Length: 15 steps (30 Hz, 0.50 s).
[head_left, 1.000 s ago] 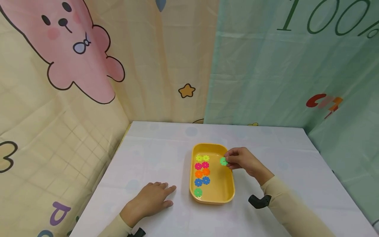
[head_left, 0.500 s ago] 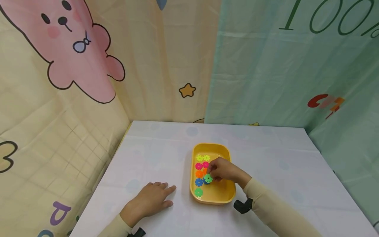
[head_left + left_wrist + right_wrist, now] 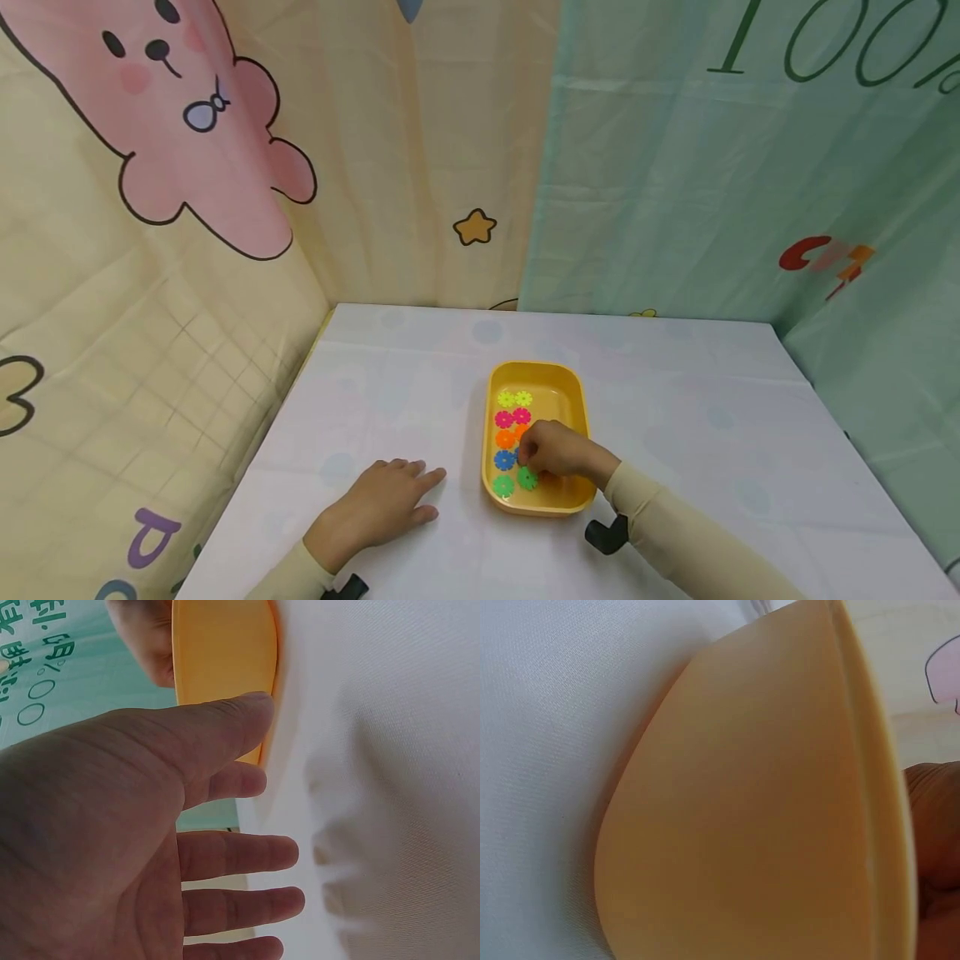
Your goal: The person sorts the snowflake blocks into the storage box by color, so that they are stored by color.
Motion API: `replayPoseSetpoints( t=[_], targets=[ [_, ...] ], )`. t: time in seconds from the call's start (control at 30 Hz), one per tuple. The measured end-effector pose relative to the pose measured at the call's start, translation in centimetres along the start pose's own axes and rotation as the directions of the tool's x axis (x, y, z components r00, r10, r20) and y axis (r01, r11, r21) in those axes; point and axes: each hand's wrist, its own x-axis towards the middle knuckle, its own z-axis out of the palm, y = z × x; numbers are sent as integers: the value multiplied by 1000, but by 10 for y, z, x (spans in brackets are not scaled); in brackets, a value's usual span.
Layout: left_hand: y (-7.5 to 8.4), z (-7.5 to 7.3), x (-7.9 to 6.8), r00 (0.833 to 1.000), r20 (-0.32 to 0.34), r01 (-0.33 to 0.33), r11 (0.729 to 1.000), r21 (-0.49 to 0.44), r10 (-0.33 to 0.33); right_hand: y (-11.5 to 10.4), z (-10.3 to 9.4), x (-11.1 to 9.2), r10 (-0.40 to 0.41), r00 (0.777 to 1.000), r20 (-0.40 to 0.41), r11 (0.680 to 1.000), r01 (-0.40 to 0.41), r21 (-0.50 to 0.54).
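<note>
A yellow tray (image 3: 558, 500) stands on the table with small flower-shaped plastic pieces in paired rows. Down its left side lie yellow (image 3: 506, 399), pink (image 3: 504, 419), orange (image 3: 506, 439) and blue pieces (image 3: 504, 460), with a green piece (image 3: 503, 486) nearest the front. My right hand (image 3: 558, 452) reaches inside the tray, fingertips pinching a second green flower-shaped piece (image 3: 527, 478) beside the first. It partly covers the right-hand orange and blue pieces. To the tray's left, my left hand (image 3: 382, 504) is held palm down, fingers spread, holding nothing; the left wrist view shows straight fingers (image 3: 240, 855).
The white-covered table (image 3: 420, 358) surrounds the tray. Behind it hang a cream curtain (image 3: 405, 167) and a green curtain (image 3: 660, 183). In the right wrist view, the tray's outer wall (image 3: 735, 802) hides most of the right hand.
My right hand has carried the green flower-shaped piece from the tray's right rim leftward and toward the front, down beside the other green piece. The left hand has stayed still.
</note>
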Motion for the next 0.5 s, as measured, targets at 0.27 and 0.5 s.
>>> replayPoseSetpoints(
  t=[0.27, 0.5],
  targets=[
    [-1, 1, -1, 1000, -14, -5, 1000, 13, 5, -4, 3, -3, -5, 1000, -12, 1000, 4, -23],
    [1, -2, -2, 1000, 7, 20, 1000, -6, -20, -3, 1, -6, -28, 999, -40, 999, 27, -34]
  ],
)
